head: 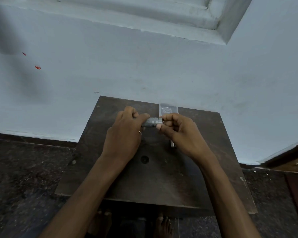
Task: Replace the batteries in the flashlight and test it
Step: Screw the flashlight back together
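Grey metal flashlight (pixel 151 122) held level between our hands, above dark wooden table (pixel 110 177). Our left hand (pixel 124 134) wraps knurled body; our right hand (pixel 177 133) pinches end ring. Clear plastic case (pixel 169 109) just beyond right hand; small cylinder (pixel 172 144) beneath it (too hidden to name).
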`<state>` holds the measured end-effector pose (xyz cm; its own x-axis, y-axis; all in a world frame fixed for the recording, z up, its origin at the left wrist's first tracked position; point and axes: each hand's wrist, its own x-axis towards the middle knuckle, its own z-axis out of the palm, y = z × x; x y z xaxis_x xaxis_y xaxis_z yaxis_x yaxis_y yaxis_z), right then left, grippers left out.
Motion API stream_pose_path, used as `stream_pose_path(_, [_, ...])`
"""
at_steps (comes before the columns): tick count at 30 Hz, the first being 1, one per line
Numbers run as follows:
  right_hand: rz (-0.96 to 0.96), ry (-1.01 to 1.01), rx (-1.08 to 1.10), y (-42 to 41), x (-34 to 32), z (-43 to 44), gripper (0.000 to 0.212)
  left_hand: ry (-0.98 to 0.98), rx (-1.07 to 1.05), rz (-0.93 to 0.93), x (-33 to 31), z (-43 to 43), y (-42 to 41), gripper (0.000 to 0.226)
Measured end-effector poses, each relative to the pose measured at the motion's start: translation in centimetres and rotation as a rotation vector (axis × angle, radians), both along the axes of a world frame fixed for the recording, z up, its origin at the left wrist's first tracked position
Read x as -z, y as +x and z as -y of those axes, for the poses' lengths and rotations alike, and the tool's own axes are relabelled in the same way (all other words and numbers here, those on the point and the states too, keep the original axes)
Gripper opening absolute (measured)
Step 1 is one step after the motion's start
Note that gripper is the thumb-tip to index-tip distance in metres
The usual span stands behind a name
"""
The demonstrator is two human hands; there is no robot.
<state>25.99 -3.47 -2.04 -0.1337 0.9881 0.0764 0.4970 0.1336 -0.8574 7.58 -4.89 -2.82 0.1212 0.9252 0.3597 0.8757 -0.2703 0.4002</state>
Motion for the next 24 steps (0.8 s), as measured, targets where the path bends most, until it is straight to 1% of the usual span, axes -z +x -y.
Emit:
stream_pose_path(1, [0.027,0.011,0.007,-0.04,-0.05,0.03,0.010,0.000,0.005,0.001,0.00,0.00,0.04,0.046])
stream_pose_path(6, [0.113,0.002,0.068,-0.57,-0.35,0.36,0.056,0.007,0.028,0.006,-0.02,0.09,0.35,0.045])
stream_pose_path(8, [0.129,-0.004,0.090,-0.68,-0.42,0.48,0.065,0.011,0.042,0.009,-0.01,0.08,0.47,0.045])
stream_pose_path(11, [0.137,-0.012,0.128,-0.74,-0.39,0.47,0.071,0.015,0.050,0.018,0.01,0.09,0.52,0.045])
stream_pose_path(13, [0.139,0.002,0.148,-0.67,-0.42,0.49,0.065,0.016,0.042,0.015,0.04,0.06,0.43,0.046])
stream_pose_path(14, [0.127,0.007,0.141,-0.58,-0.46,0.48,0.054,0.014,0.035,0.010,0.07,0.04,0.36,0.046])
stream_pose_path(16, [0.074,-0.001,0.086,-0.29,-0.59,0.40,0.023,0.008,0.018,0.002,0.13,-0.05,0.17,0.044])
stream_pose_path(17, [0.042,-0.021,0.047,-0.16,-0.66,0.35,0.018,0.006,0.008,-0.001,0.15,-0.08,0.04,0.043])
stream_pose_path(19, [0.010,-0.033,-0.004,0.05,-0.55,0.24,0.028,0.008,-0.007,-0.004,0.18,-0.16,-0.21,0.043])
stream_pose_path(20, [0.009,-0.026,-0.011,0.04,-0.52,0.23,0.030,0.010,-0.008,-0.004,0.19,-0.19,-0.30,0.044])
stream_pose_path(22, [0.005,-0.019,-0.007,-0.11,-0.60,0.24,0.027,0.007,-0.004,-0.003,0.18,-0.20,-0.33,0.045])
stream_pose_path(24, [0.007,-0.021,-0.008,-0.17,-0.60,0.22,0.019,0.005,0.000,-0.002,0.13,-0.17,-0.29,0.045])
